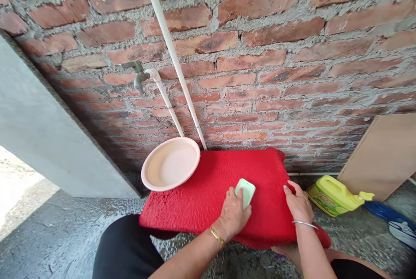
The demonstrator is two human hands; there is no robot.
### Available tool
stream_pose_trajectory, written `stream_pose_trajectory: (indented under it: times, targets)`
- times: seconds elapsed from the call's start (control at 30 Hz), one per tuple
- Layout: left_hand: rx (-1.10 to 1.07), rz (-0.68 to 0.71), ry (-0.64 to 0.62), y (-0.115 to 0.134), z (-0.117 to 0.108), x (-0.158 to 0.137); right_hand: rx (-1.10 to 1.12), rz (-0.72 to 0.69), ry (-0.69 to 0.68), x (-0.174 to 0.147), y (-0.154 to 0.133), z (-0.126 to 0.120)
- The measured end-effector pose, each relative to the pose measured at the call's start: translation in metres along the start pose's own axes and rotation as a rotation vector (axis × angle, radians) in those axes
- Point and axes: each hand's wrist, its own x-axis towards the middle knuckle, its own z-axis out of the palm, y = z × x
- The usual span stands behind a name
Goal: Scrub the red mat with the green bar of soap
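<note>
A wet red cloth (208, 201) with a fleecy pile is draped over a low, mostly hidden support in front of my knees. My left hand (232, 214) grips a pale green scrubbing brush (246, 191), its flat back up and a small hole near its far end. The brush lies against the middle of the cloth, so its underside is hidden. At the cloth's right edge, my right hand (298, 203) holds the fabric with thumb and fingers. A pale pink basin (170, 164) rests on the far left corner of the cloth, tilted slightly.
Behind the cloth rises a brick wall (240, 58) with a tap (139, 77) and white pipes (169, 45). A grey slab (58, 131) leans at left. On the wet floor at right lie a yellow jug (336, 194), blue footwear (390, 214) and a leaning brown board (383, 153).
</note>
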Motion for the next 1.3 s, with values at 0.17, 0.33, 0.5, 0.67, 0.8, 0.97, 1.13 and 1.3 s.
stream_pose_trajectory:
  times: [0.17, 0.33, 0.5, 0.67, 0.8, 0.97, 1.13, 1.3]
  targets:
    - [-0.084, 0.365, -0.174, 0.026, 0.042, -0.044, -0.024, -0.021, 0.021, 0.0, 0.001, 0.0]
    - [-0.075, 0.156, 0.056, -0.026, 0.015, -0.026, -0.047, -0.041, 0.039, -0.001, 0.001, 0.0]
    - [0.195, -0.149, 0.429, -0.118, -0.027, 0.005, -0.058, -0.055, 0.062, -0.001, 0.001, 0.002]
    - [0.204, -0.184, 0.352, -0.102, -0.01, -0.012, -0.087, -0.046, 0.056, 0.0, 0.001, 0.002]
    - [0.044, 0.103, 0.109, -0.043, 0.023, -0.04, -0.097, -0.054, 0.062, -0.001, 0.0, 0.002]
    - [-0.073, 0.032, 0.171, -0.07, 0.008, -0.044, -0.101, -0.059, 0.064, -0.003, -0.002, 0.001]
    - [0.142, -0.203, 0.479, -0.161, -0.027, -0.03, -0.141, -0.109, 0.068, -0.009, -0.005, 0.003]
    - [0.226, -0.165, 0.506, -0.146, 0.0, -0.036, -0.235, -0.137, 0.041, -0.012, -0.009, 0.005]
